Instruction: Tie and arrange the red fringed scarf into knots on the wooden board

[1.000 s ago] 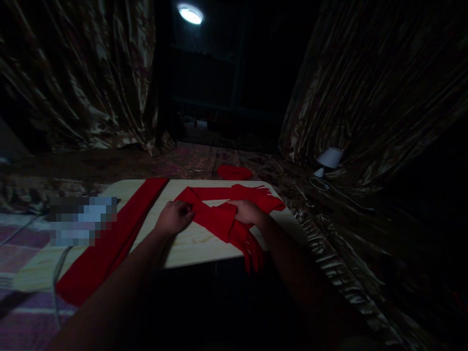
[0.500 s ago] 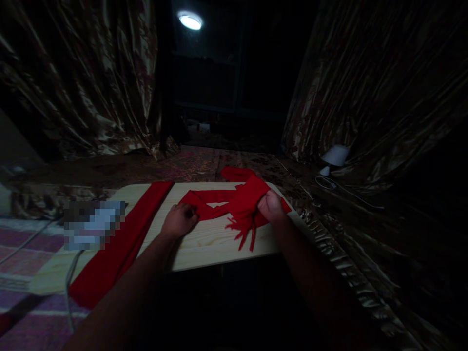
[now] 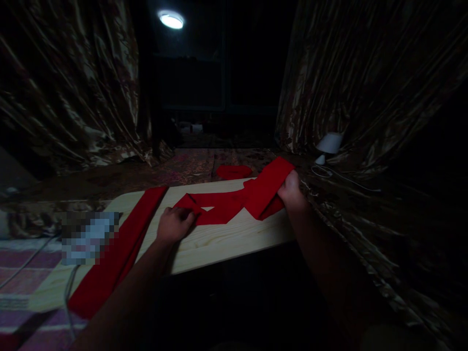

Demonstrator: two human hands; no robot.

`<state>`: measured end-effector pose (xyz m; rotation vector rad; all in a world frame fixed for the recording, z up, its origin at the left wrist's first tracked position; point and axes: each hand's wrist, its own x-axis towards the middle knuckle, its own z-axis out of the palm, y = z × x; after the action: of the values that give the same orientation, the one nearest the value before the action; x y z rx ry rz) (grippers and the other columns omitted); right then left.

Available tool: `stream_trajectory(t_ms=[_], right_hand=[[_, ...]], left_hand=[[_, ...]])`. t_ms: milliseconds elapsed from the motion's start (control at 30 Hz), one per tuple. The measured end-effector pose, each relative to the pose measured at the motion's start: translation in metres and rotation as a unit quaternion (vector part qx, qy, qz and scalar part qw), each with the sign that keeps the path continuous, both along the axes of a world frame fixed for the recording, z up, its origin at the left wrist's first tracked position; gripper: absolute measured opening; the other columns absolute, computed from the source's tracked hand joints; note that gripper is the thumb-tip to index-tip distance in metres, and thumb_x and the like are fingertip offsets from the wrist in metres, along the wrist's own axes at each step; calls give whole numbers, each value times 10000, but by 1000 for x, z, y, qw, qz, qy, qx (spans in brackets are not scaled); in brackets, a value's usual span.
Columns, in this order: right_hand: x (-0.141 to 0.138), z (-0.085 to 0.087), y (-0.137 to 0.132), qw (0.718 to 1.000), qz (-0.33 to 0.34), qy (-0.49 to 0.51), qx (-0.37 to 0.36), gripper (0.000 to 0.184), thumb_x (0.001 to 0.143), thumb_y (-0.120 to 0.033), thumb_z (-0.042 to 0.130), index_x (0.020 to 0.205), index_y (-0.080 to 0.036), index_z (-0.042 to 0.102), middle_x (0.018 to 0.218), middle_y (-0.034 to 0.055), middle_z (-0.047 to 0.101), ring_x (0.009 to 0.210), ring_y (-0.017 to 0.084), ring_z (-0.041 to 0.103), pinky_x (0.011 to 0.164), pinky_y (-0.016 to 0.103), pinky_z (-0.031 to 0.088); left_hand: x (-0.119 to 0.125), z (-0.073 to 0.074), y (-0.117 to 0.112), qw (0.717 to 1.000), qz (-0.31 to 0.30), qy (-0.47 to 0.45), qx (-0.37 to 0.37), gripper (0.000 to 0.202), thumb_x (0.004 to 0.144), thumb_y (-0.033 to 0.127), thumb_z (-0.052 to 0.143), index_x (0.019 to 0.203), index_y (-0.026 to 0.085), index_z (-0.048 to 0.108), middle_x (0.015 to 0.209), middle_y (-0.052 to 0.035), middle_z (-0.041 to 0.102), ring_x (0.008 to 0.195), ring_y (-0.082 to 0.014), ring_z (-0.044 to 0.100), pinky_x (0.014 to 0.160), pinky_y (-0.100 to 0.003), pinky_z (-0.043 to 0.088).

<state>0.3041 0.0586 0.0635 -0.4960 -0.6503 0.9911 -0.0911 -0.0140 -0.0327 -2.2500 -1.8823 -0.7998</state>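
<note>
A long red scarf (image 3: 226, 202) lies bent and twisted across a pale wooden board (image 3: 215, 243). My left hand (image 3: 174, 224) rests at the scarf's left end, its fingers curled and closed on the fabric. On the right, my right hand (image 3: 291, 187) grips a flat stretch of the scarf and holds it raised above the board, with a fold hanging beneath. The fingertips of that hand are partly hidden behind the cloth. A folded red cloth strip (image 3: 120, 251) runs diagonally along the board's left part, beside my left forearm.
A pixelated object (image 3: 91, 239) with a pale cable sits at the board's left. Red fabric (image 3: 234, 171) lies beyond the far edge. A small white lamp (image 3: 329, 143) with a cord stands at the back right. Patterned curtains (image 3: 69, 87) flank a dark window. A striped cloth (image 3: 22, 273) is at left.
My right hand has moved right and up with the scarf, whose fringe no longer shows. The raised part is now stretched flatter. My left hand stays at the left end. The view has shifted slightly.
</note>
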Motion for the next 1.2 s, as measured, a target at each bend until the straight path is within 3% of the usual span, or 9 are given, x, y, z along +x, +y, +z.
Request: stream_trajectory(t_ms=[100, 200, 367, 533, 600, 733, 1000, 1100, 1200], right_hand=[[1, 4, 4, 984, 6, -110, -139, 88, 835, -206, 519, 875, -192, 597, 663, -7, 679, 571, 144, 641, 580, 256, 574], [-5, -1, -3, 887, -27, -344, -305, 238, 782, -148, 586, 1019, -159, 606, 640, 12, 665, 484, 148, 596, 492, 247, 498], [-43, -30, -34, 746, -201, -607, -185, 432, 793, -237, 675, 1214, -201, 583, 880, 63, 716, 784, 199, 666, 741, 292, 509], [-79, -79, -64, 659, -72, -740, -114, 387, 797, -456, 714, 1118, -246, 654, 941, 40, 716, 856, 200, 660, 802, 294, 490], [-82, -97, -68, 651, -96, -750, -75, 316, 787, -357, 717, 1072, -224, 678, 1046, 67, 704, 968, 207, 644, 880, 306, 478], [-77, -112, -66, 705, -141, -690, -86, 296, 813, -194, 629, 1107, -208, 658, 1055, 59, 693, 919, 172, 645, 866, 291, 498], [-80, -106, -73, 675, -204, -705, -75, 366, 822, -412, 678, 1114, -194, 650, 1135, 95, 635, 1048, 226, 608, 936, 319, 475], [-81, -105, -75, 639, -190, -743, -64, 372, 819, -407, 689, 1125, -199, 652, 1133, 101, 644, 1081, 246, 589, 962, 333, 454], [-80, -104, -73, 612, -175, -768, -68, 335, 831, -361, 680, 1121, -196, 655, 1132, 105, 654, 1104, 251, 575, 983, 332, 434]], left_hand=[[3, 0, -3, 996, -79, 15, 29, 460, 894, 582, 511, 1048, 217, 744, 1030, -99, 737, 1059, -305, 596, 945, -433, 438], [4, -3, -3, 985, -169, 33, 10, 507, 869, 594, 565, 1156, 207, 722, 1123, -117, 718, 1072, -300, 605, 965, -432, 445], [1, -13, 2, 980, -188, 56, -8, 482, 894, 572, 539, 1125, 201, 743, 1213, -145, 690, 1107, -322, 599, 976, -447, 452], [0, -19, 1, 986, -163, 1, -24, 441, 899, 543, 529, 1117, 219, 735, 1231, -127, 693, 1127, -317, 607, 993, -448, 449], [2, -17, -4, 986, -156, -46, -35, 396, 913, 517, 499, 1017, 216, 733, 1122, -120, 725, 1069, -293, 635, 962, -419, 460], [5, -9, -18, 980, -95, -158, -76, 382, 917, 510, 455, 736, 213, 613, 716, -46, 659, 730, -219, 618, 717, -338, 467], [-7, -9, -22, 898, 13, -438, -32, 409, 836, 603, 505, 782, 201, 555, 706, -13, 627, 668, -181, 581, 624, -283, 457], [-1, -9, -24, 920, -7, -390, -45, 460, 791, 628, 577, 911, 185, 618, 820, -52, 691, 747, -211, 633, 695, -316, 493], [9, -7, -27, 971, -70, -221, -58, 522, 699, 578, 711, 1025, 170, 688, 976, -122, 727, 913, -278, 660, 846, -389, 493]])
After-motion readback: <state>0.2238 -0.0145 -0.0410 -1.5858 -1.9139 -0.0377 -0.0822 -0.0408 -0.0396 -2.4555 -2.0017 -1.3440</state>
